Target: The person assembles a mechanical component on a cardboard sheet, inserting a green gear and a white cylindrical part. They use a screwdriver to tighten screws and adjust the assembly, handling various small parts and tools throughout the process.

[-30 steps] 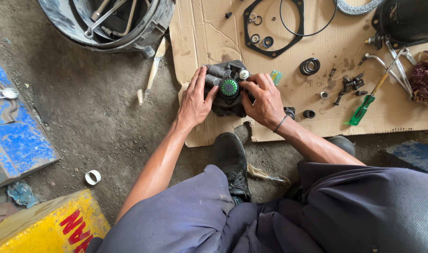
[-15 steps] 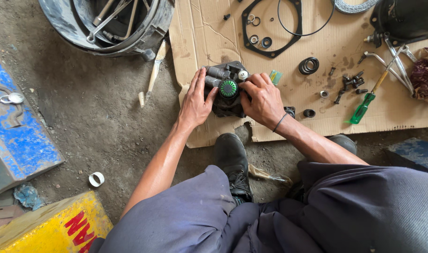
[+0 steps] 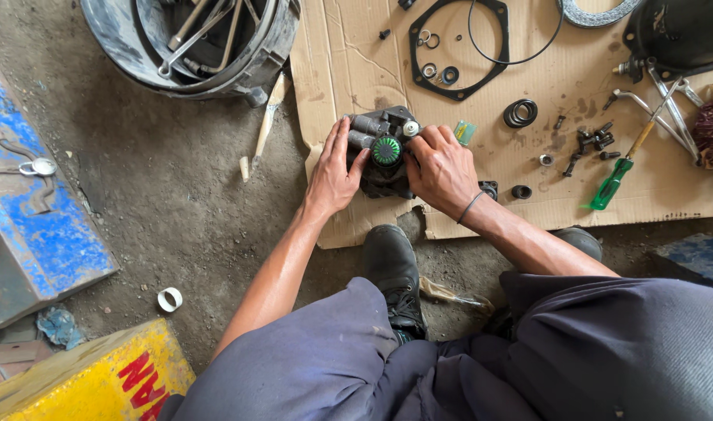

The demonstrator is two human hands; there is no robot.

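Note:
A dark metal machine part (image 3: 381,132) with grey cylinders and a round green-ribbed piece (image 3: 386,150) on top rests on a cardboard sheet (image 3: 341,70) on the ground. My left hand (image 3: 333,170) grips its left side, thumb lying toward the green piece. My right hand (image 3: 442,168) clasps its right side, fingers curled over the top near a small white cap (image 3: 411,129). A dark band circles my right wrist. The lower part of the machine part is hidden by my hands.
On the cardboard lie a black gasket (image 3: 458,47), rubber rings (image 3: 520,113), several bolts (image 3: 594,140), a green-handled screwdriver (image 3: 617,175) and wrenches (image 3: 668,101). A tub of tools (image 3: 200,43) stands upper left, a blue metal box (image 3: 29,226) left, my black shoe (image 3: 391,273) below.
Both hands stay on the machine part. The grip has barely shifted; the view has drifted slightly.

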